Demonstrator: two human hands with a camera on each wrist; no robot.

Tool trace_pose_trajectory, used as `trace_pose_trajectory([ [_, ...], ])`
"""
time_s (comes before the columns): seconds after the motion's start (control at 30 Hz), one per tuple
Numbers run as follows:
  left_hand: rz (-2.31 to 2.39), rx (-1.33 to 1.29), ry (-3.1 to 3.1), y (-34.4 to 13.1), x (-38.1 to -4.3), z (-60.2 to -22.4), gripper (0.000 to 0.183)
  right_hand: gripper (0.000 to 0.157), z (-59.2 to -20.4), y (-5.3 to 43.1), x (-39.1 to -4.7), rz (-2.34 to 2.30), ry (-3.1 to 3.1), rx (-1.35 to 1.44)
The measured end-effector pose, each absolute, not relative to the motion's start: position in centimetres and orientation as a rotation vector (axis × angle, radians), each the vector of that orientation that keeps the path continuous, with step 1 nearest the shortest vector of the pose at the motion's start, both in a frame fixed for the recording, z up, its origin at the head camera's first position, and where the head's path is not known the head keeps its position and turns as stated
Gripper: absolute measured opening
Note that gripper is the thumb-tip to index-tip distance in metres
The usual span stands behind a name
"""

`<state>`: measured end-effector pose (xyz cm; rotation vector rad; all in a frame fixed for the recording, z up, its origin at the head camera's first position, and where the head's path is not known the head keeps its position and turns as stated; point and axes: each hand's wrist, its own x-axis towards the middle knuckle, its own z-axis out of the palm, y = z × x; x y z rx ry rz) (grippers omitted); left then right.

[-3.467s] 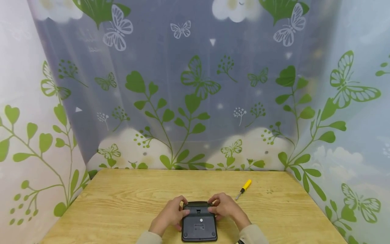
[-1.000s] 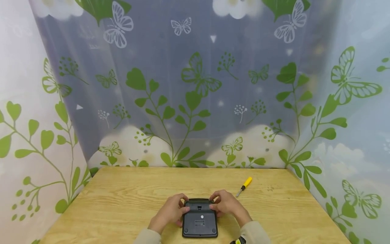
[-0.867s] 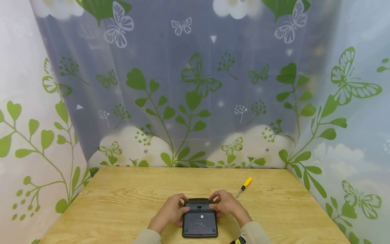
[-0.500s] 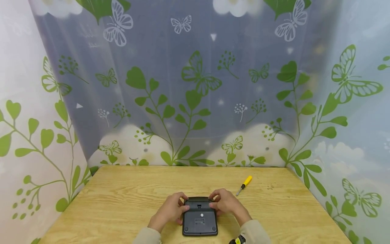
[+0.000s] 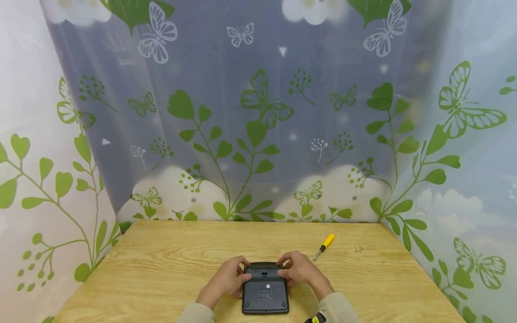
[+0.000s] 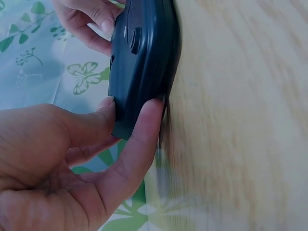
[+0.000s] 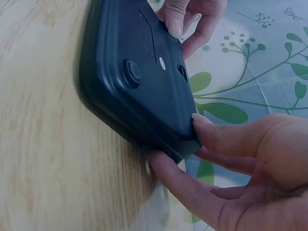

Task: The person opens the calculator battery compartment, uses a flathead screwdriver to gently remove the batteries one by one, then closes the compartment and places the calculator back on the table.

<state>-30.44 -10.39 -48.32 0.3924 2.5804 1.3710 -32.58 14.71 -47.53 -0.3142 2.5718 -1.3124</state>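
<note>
A black desk calculator (image 5: 265, 291) lies face down on the wooden table, with its underside showing a pale label, a small white round sticker and round feet. My left hand (image 5: 226, 281) pinches its far left corner, thumb on the underside. In the left wrist view, that thumb and a finger (image 6: 147, 122) span the case edge. My right hand (image 5: 300, 271) holds the far right corner the same way; the right wrist view shows its thumb (image 7: 224, 137) on top and a finger along the side. The calculator's key side is hidden.
A yellow-handled screwdriver (image 5: 324, 246) lies on the wooden table (image 5: 169, 251), beyond my right hand. Small brown marks or bits (image 5: 358, 249) are farther right. Patterned curtains (image 5: 202, 134) stand behind and at both sides of the table.
Both hands keep the same hold on the calculator. Only the head view has shifted slightly; the screwdriver stays where it was.
</note>
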Motion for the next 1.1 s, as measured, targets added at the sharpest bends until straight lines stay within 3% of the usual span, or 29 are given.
trace_pose_trajectory([
  [1.1,1.343,0.383,2.599,-10.27,-30.38,-48.34,0.031,0.024,-47.13,14.68,-32.36,-1.309,2.562,-0.337],
])
